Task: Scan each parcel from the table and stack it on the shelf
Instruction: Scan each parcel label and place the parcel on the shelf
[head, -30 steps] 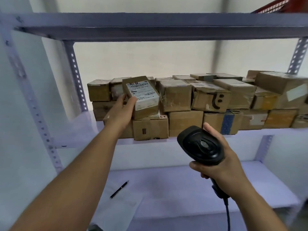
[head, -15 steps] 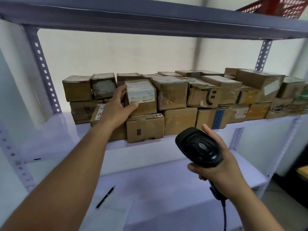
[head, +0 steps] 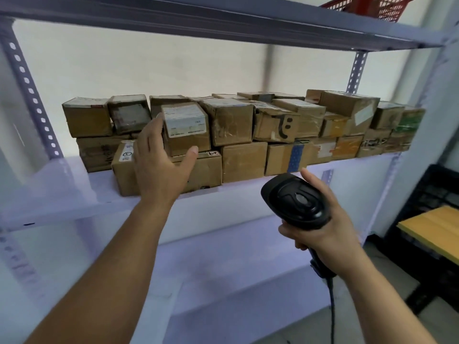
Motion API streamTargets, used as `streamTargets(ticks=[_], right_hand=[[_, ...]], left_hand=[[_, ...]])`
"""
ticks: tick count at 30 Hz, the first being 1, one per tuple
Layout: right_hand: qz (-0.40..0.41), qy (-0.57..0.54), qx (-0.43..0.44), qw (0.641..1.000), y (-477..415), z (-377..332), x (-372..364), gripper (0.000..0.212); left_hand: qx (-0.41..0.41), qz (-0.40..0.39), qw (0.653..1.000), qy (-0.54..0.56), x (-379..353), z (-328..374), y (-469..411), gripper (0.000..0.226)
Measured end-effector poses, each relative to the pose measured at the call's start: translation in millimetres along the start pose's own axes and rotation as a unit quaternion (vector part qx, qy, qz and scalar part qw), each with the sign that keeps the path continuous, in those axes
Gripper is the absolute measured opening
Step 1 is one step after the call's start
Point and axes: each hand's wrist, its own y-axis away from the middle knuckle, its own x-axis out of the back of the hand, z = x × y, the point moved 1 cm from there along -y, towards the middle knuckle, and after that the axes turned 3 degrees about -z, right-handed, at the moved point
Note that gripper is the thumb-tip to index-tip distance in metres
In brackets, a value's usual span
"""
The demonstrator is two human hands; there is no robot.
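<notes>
left hand splayed open, empty, just beside parcel | right hand wrapped round scanner | parcel on shelf, top row | risk: stray brush from left hand could topple it

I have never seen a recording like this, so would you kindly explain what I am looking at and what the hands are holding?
There is no machine here. A person wears one camera on the head, looking forward and down, so both bare arms are theirs. The left hand is open, fingers spread, at a white-labelled parcel. That parcel sits on top of other cardboard parcels, stacked about two high on the shelf. Whether the hand touches it is unclear. The right hand grips a black barcode scanner, and its cable hangs below.
</notes>
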Motion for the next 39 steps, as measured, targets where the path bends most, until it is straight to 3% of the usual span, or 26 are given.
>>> streamTargets(ticks=[6, 13, 20, 27, 39], right_hand=[[0.024, -0.012, -0.013, 1.0, 31.9, 2.2, 43.1, 0.102], [0.077, -0.022, -0.045, 0.996, 89.1, 8.7, 114.4, 0.098], [0.108, -0.012, -0.06, 0.992, 147.0, 9.5, 196.2, 0.096], [0.155, 0.01, -0.061, 0.986, 206.9, 12.3, 282.2, 0.097], [0.264, 0.082, -0.059, 0.959, 293.0, 0.8, 393.3, 0.103]], left_hand=[[-0.09, -0.042, 0.994, 0.046, -31.3, 35.7, 72.1, 0.059], [-0.004, -0.2, 0.976, 0.086, -89.0, 93.5, 170.0, 0.06], [-0.003, -0.274, 0.954, 0.121, -136.8, 186.4, 231.5, 0.064], [-0.038, -0.315, 0.937, 0.145, -182.7, 273.2, 288.6, 0.061], [-0.112, -0.363, 0.9, 0.215, -243.6, 406.7, 351.0, 0.073]])
